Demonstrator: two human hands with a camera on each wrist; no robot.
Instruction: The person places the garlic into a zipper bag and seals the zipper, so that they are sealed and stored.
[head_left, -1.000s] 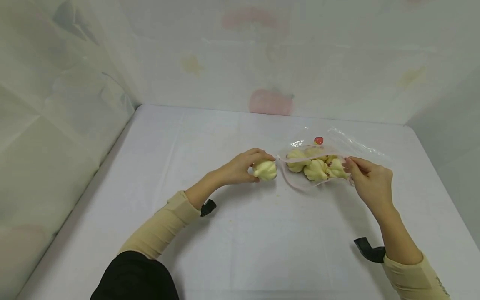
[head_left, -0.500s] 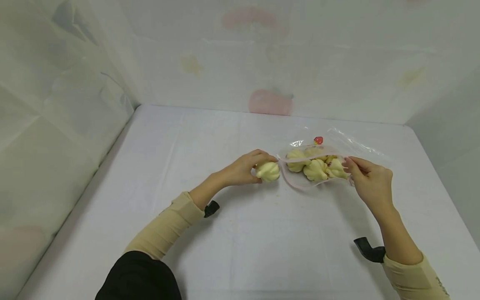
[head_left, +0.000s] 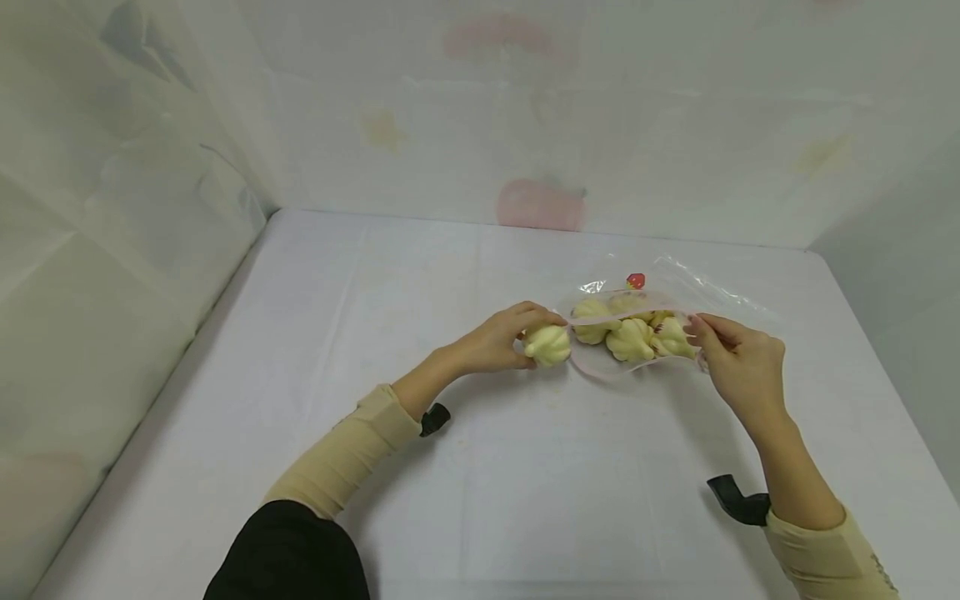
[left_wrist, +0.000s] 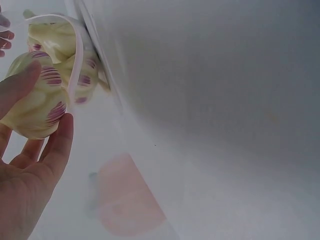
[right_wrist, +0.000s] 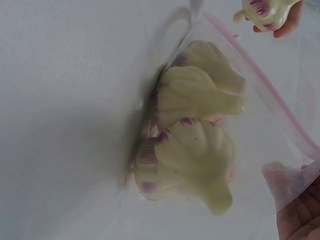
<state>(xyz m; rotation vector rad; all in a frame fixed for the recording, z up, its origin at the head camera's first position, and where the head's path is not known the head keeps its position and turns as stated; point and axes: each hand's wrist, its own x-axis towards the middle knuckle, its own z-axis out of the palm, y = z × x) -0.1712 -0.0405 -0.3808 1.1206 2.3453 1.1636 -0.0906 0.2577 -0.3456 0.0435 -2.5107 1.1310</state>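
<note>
My left hand grips a pale garlic bulb with purple streaks, thumb on one side and fingers on the other. The bulb is at the left end of the mouth of a clear zip bag. Several more garlic bulbs lie inside the bag, seen up close through the plastic in the right wrist view. My right hand pinches the bag's rim at its right end, and the mouth gapes between the two hands. In the left wrist view, the held garlic bulb overlaps the bag's pink-white rim.
A white cloth covers the table. Pale printed sheeting rises behind it, with another sheet along the left side. A small red mark shows on the far part of the bag.
My left hand has moved right with the garlic bulb, from just left of the bag up to its mouth. My right hand and the bag have stayed nearly still.
</note>
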